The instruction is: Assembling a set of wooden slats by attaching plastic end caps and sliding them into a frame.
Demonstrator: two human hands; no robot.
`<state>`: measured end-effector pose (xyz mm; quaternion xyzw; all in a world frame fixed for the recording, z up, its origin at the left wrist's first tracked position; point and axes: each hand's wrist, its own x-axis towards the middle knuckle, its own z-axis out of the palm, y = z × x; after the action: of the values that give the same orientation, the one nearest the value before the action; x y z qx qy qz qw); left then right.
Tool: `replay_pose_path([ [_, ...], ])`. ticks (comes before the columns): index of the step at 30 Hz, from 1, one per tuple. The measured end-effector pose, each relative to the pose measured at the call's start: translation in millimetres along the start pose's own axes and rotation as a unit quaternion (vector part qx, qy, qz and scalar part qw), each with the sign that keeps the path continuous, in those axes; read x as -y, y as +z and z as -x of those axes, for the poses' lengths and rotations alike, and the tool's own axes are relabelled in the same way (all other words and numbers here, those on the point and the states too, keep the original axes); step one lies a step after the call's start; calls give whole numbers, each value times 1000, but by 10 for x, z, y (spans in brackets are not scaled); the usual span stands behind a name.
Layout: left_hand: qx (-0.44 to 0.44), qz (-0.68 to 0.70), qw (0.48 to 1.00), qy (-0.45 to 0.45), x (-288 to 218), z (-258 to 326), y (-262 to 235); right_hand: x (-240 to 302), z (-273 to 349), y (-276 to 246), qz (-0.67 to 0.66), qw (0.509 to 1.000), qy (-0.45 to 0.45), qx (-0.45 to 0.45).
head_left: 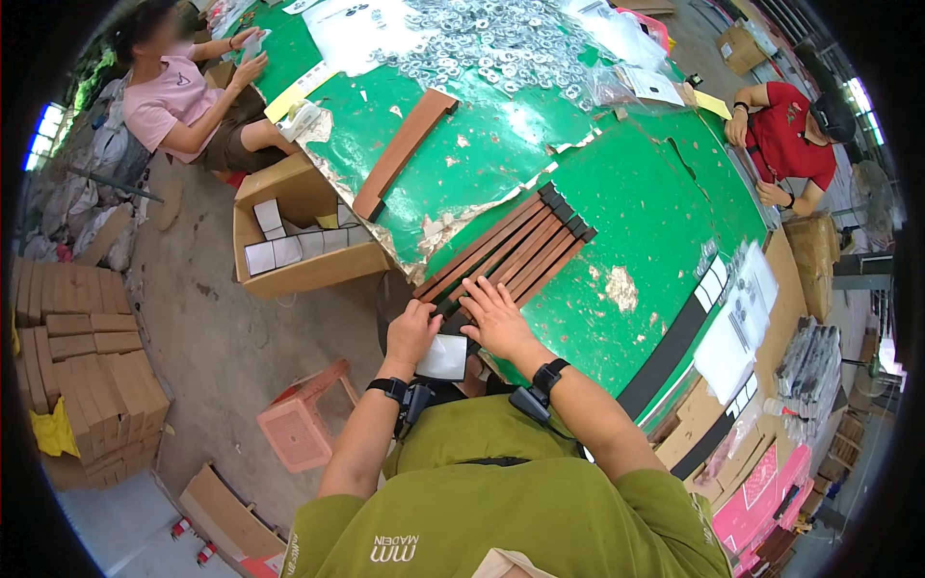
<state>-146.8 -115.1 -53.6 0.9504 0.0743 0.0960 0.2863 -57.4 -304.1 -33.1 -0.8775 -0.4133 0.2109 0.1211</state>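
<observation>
Several brown wooden strips point(528, 252) with black end caps lie side by side at a slant on the green table. My right hand point(498, 316) rests flat across their near ends, fingers spread. At the near left corner of the bundle, my left hand point(414, 333) has its fingers curled in against the strip ends; what they pinch is hidden. A small white rectangular piece point(444, 357) shows just below, between my two wrists; I cannot tell whether my left hand touches it. Farther left on the table lies a separate brown strip point(406, 154).
A cardboard box point(318, 272) holding white packets stands against the table's left edge. Many metal rings point(501, 48) cover the far end. A pink stool point(306, 414) is at lower left. Black strips point(674, 337) lie at right. Two people sit at the far left and far right.
</observation>
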Motion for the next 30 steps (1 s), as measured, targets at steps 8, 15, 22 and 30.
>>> replay_pose_path([
  [8, 6, -7, 1000, -14, -9, -4, 22, -7, -7, 12, 1, 1000, 1, -2],
  [15, 3, -31, 999, -35, -38, 20, 42, 41, -14, -58, -7, 1000, -16, -5],
  [22, 1, -30, 1000, -5, -24, 13, 24, 136, -3, -80, 25, 1000, -13, -3],
  [30, 3, -36, 999, -1, -9, 30, 22, 205, -48, -162, 56, 997, 1, 50],
])
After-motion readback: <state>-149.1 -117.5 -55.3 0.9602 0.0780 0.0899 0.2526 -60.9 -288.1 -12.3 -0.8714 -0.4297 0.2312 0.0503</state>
